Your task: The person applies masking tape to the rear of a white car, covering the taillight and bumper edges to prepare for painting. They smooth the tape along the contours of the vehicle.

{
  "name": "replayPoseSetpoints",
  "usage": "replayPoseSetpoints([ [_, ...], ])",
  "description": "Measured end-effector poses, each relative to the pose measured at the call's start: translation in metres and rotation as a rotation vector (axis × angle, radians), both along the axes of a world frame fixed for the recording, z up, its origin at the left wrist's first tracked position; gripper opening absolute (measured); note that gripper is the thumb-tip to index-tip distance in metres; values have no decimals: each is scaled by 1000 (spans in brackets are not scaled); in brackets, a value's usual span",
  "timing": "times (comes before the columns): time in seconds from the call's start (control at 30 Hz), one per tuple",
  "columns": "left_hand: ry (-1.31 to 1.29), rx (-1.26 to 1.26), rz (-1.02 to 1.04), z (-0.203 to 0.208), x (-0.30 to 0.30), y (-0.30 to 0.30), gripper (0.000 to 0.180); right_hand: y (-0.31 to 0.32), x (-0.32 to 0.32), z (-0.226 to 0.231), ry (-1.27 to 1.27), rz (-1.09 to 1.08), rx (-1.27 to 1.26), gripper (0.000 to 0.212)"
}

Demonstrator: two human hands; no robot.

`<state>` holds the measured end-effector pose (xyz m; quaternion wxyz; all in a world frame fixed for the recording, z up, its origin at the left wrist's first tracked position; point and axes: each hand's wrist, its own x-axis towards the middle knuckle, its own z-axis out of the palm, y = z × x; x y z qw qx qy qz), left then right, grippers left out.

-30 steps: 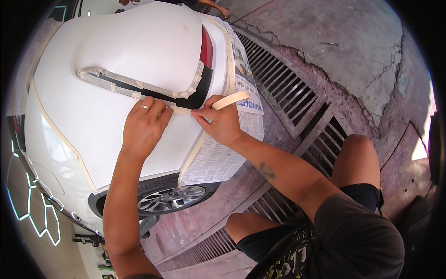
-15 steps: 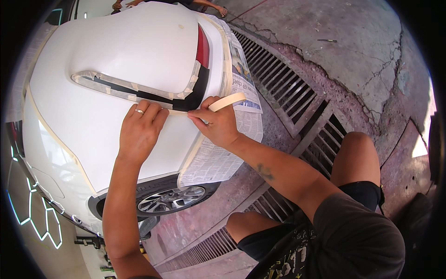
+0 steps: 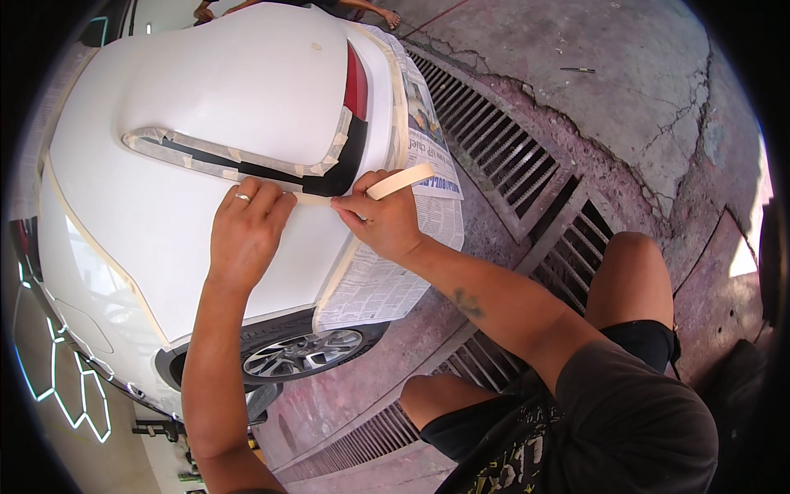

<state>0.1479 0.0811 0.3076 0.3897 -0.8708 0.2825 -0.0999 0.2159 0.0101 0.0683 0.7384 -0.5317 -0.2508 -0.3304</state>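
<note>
A short strip of cream masking tape [image 3: 313, 200] spans the gap between my hands, along the lower edge of a black taillight area [image 3: 350, 160] on a white car body [image 3: 239, 82]. My left hand [image 3: 249, 230], a ring on one finger, is closed with its fingertips at the strip's left end against the panel. With thumb and forefinger my right hand [image 3: 388, 218] pinches the right end. The masking tape roll [image 3: 403, 180] hangs on that same hand, above the knuckles. Tape pieces [image 3: 234, 155] border the dark light opening, and a red lens [image 3: 355, 82] shows above it.
Newspaper sheets [image 3: 374, 284] are taped over the car's right side, above the wheel [image 3: 304, 352]. Metal drain grates [image 3: 485, 123] cross the cracked concrete floor [image 3: 625, 107]. At the top edge, another person's foot [image 3: 392, 18] is visible. My bent knee [image 3: 629, 276] is at lower right.
The strip between my hands shows slightly more of its face. Both hands stay in nearly the same place, and the whole view has shifted very little.
</note>
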Motion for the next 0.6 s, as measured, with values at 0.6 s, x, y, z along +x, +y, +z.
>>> replayPoseSetpoints([
  [0.6, -12, -28, 31, -1, 2, -4, 19, 4, -3, 1, 41, 3, 20, 17],
])
